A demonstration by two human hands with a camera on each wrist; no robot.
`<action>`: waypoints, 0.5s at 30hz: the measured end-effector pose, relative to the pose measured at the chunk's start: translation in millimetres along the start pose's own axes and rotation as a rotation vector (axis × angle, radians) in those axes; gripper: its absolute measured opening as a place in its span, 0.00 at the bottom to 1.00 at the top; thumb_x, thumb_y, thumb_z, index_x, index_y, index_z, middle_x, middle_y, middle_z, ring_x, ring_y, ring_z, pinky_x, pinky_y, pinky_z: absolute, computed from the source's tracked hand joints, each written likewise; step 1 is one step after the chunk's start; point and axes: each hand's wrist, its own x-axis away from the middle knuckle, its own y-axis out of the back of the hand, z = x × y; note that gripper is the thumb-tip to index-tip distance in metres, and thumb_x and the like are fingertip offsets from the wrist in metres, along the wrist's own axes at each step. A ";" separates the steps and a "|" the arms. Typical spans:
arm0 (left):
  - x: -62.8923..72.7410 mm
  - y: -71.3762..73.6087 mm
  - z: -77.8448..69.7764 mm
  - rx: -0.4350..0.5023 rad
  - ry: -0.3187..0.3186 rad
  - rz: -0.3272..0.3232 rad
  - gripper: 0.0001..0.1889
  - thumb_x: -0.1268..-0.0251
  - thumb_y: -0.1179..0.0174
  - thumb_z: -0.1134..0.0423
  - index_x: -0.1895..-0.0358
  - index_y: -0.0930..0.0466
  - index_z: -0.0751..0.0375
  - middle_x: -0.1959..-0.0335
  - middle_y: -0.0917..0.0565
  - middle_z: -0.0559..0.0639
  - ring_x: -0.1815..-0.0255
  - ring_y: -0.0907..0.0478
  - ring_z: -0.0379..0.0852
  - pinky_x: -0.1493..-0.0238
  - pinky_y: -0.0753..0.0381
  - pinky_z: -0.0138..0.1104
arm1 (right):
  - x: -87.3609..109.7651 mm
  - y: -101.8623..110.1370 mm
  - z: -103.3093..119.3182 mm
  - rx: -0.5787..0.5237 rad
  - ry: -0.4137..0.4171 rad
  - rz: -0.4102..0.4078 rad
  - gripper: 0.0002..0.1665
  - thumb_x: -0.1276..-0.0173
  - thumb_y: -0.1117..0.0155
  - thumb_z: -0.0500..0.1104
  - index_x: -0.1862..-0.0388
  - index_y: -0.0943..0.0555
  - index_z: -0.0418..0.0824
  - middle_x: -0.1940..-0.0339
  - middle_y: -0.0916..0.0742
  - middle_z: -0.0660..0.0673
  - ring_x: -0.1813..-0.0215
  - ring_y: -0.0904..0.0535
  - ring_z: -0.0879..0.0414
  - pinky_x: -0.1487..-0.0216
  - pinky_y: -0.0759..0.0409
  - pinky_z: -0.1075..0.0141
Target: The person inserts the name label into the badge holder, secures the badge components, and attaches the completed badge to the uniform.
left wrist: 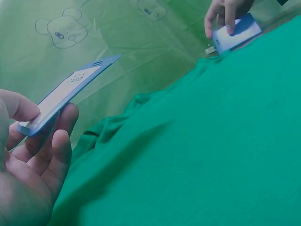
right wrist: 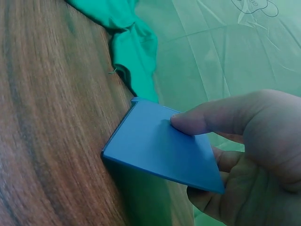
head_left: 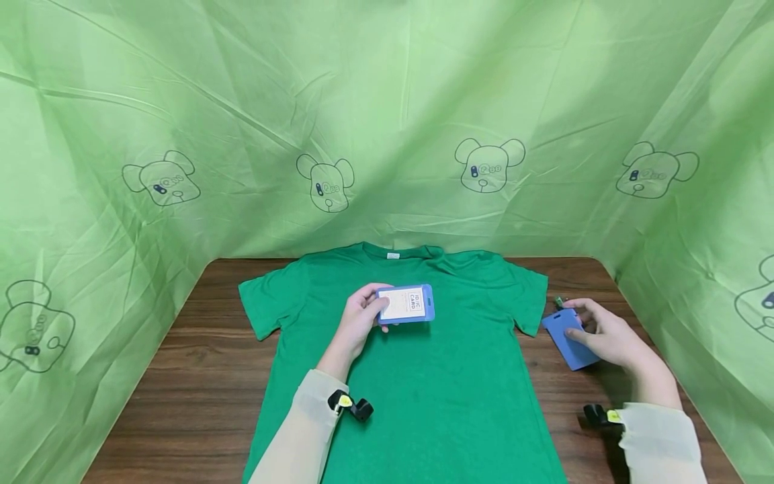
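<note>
My left hand (head_left: 357,319) pinches a blue ID card holder (head_left: 428,302) between thumb and fingers, above the chest of a green T-shirt (head_left: 411,383). Its white insert (left wrist: 61,92) reads "ID/IC CARD" and faces up. At the right, beside the shirt's sleeve (head_left: 526,296), my right hand (head_left: 607,333) pinches a second blue card holder (head_left: 571,343). That one shows a plain blue face (right wrist: 155,136) in the right wrist view, thumb on top and fingers beneath, tilted close to the tabletop. Something small and green (head_left: 560,302) is by its upper end; its kind is unclear.
The shirt lies spread on a dark wood table (head_left: 187,390), its collar (head_left: 396,254) at the far edge. Green cloth (head_left: 387,87) with bear-head drawings hangs behind and at both sides. Each wrist wears a small black camera (head_left: 357,407).
</note>
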 end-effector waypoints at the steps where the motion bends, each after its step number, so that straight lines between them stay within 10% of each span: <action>1: -0.1 0.2 0.3 0.000 0.002 0.000 0.16 0.20 0.42 0.69 0.36 0.17 0.64 0.47 0.11 0.62 0.67 0.11 0.52 0.76 0.17 0.33 | 0.1 0.3 -0.1 -0.002 -0.002 0.000 0.32 0.20 0.29 0.40 0.24 0.28 0.36 0.47 0.16 0.33 0.64 0.24 0.53 0.67 0.24 0.62; 15: -1.0 1.0 2.8 0.006 0.010 0.008 0.16 0.20 0.42 0.69 0.35 0.17 0.63 0.45 0.12 0.62 0.65 0.11 0.53 0.76 0.16 0.32 | 6.1 10.2 5.9 -0.075 0.058 -0.058 0.21 0.17 0.34 0.41 0.32 0.27 0.38 0.54 0.21 0.41 0.66 0.27 0.57 0.67 0.29 0.64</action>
